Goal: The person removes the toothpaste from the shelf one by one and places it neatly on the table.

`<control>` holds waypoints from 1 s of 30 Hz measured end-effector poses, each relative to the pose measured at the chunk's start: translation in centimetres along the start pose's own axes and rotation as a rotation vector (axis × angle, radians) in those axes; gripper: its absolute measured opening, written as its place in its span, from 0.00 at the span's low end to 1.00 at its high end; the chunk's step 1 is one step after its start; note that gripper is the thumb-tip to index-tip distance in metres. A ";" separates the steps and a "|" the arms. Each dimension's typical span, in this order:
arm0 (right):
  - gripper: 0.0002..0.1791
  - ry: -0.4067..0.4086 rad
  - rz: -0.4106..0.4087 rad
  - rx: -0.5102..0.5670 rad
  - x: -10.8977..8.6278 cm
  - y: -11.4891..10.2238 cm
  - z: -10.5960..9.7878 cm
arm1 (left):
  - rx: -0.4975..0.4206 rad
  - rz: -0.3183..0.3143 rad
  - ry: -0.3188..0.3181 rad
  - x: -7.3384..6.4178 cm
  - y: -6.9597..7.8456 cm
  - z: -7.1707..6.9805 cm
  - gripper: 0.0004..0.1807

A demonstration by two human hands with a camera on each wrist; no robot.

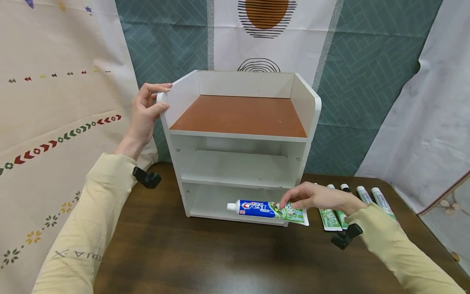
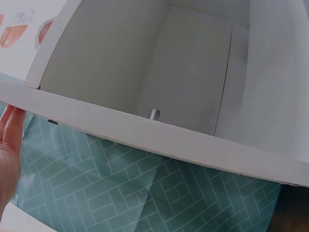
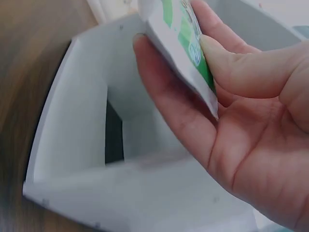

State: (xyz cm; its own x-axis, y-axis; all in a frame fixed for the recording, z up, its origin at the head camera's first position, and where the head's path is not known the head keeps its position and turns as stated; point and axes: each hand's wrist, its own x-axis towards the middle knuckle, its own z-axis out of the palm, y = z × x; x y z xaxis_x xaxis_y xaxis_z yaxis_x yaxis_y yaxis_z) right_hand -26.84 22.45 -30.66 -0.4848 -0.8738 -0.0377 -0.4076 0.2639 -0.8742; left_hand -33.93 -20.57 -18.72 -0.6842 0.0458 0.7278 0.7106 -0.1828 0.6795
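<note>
A white shelf unit (image 1: 235, 136) with a brown top board stands upright on the table. My left hand (image 1: 144, 104) grips the front edge of its left side panel near the top, fingers on the outside and thumb at the front. In the left wrist view, fingertips (image 2: 13, 124) press the panel's outer face. Between thumb and fingers, my right hand (image 1: 312, 197) pinches a blue and green Crest toothpaste tube (image 1: 257, 208) near its flat end. The tube lies roughly level in front of the bottom compartment, white cap pointing left. The right wrist view shows the thumb (image 3: 241, 67) on its printed side.
Several more toothpaste tubes (image 1: 329, 220) lie on the dark wooden table (image 1: 205, 257) to the right of the shelf, partly hidden by my right hand and sleeve. A patterned curtain (image 1: 172, 41) hangs behind the shelf. Light cloth (image 1: 62, 94) covers the left side.
</note>
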 end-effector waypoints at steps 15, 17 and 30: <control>0.15 0.032 -0.008 0.007 -7.4 3.9 -2.0 | -0.008 -0.003 -0.006 -0.1 -0.2 0.1 0.13; 0.15 0.027 -0.004 0.028 -8.4 4.5 -2.4 | -0.008 -0.004 -0.004 -0.1 -0.2 0.1 0.13; 0.16 0.037 0.137 0.052 -14.2 7.1 -4.4 | -0.039 0.007 -0.012 0.0 0.0 0.1 0.14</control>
State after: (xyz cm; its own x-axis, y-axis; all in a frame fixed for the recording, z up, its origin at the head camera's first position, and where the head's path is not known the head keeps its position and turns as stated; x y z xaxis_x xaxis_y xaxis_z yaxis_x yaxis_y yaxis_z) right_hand -26.26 38.54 -34.19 -0.5619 -0.8150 -0.1417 -0.2954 0.3578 -0.8858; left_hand -33.89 -20.49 -18.71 -0.6774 0.0559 0.7335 0.7080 -0.2213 0.6707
